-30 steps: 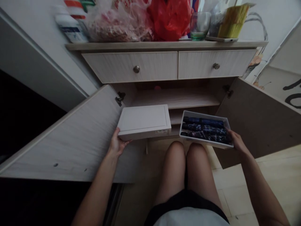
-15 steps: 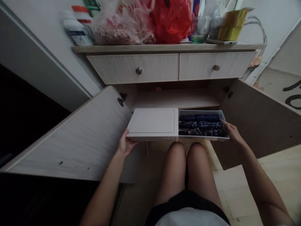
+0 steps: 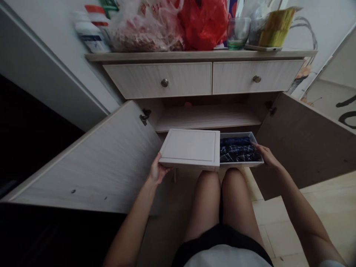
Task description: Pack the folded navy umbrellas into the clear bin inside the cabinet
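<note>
At your left, the left cabinet door (image 3: 83, 163) stands open. Your left hand (image 3: 159, 171) supports the left end of the white box case (image 3: 191, 146): thumb at the edge, fingers curled beneath, closed onto the case. The case is held flat side up, in front of the cabinet shelf (image 3: 208, 115) and above your knees (image 3: 208, 189). To its right, the white tray (image 3: 241, 164) sits partly inside the right end of the case; its left portion is hidden. The tray contains 3 rolled umbrellas (image 3: 236, 149), the rear 1 dark blue, the front 2 plaid. Your right hand (image 3: 268, 155) has its fingers closed on the tray's right end; their underside contact cannot be seen. Farther right, the right cabinet door (image 3: 308, 148) stands open.
</note>
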`<state>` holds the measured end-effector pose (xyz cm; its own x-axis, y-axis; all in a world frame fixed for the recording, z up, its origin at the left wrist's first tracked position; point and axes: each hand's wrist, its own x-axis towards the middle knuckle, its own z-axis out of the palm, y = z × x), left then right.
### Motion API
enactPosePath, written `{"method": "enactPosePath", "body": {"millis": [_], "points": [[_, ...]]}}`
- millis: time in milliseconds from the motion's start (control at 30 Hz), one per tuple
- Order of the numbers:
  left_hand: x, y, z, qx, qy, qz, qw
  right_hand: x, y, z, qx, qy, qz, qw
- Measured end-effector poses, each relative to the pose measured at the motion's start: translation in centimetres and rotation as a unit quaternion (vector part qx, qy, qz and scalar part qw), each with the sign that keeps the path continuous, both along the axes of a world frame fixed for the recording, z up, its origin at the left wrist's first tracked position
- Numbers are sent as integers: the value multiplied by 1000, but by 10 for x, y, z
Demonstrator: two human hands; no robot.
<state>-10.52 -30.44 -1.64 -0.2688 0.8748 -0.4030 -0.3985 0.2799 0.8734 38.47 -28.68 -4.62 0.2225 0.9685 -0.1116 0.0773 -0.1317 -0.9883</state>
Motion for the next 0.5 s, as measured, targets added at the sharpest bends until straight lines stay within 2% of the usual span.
{"method": "enactPosePath", "body": {"millis": [133, 367, 500], "points": [[16, 1, -5, 10, -14, -8, 1000, -15, 6, -3, -3, 4, -5, 1000], [44, 2, -17, 10, -35, -14, 999, -40, 18, -10, -18, 12, 34, 999], [61, 4, -23, 20, -41, -17, 999, -58, 23, -15, 15, 13, 37, 999]]}}
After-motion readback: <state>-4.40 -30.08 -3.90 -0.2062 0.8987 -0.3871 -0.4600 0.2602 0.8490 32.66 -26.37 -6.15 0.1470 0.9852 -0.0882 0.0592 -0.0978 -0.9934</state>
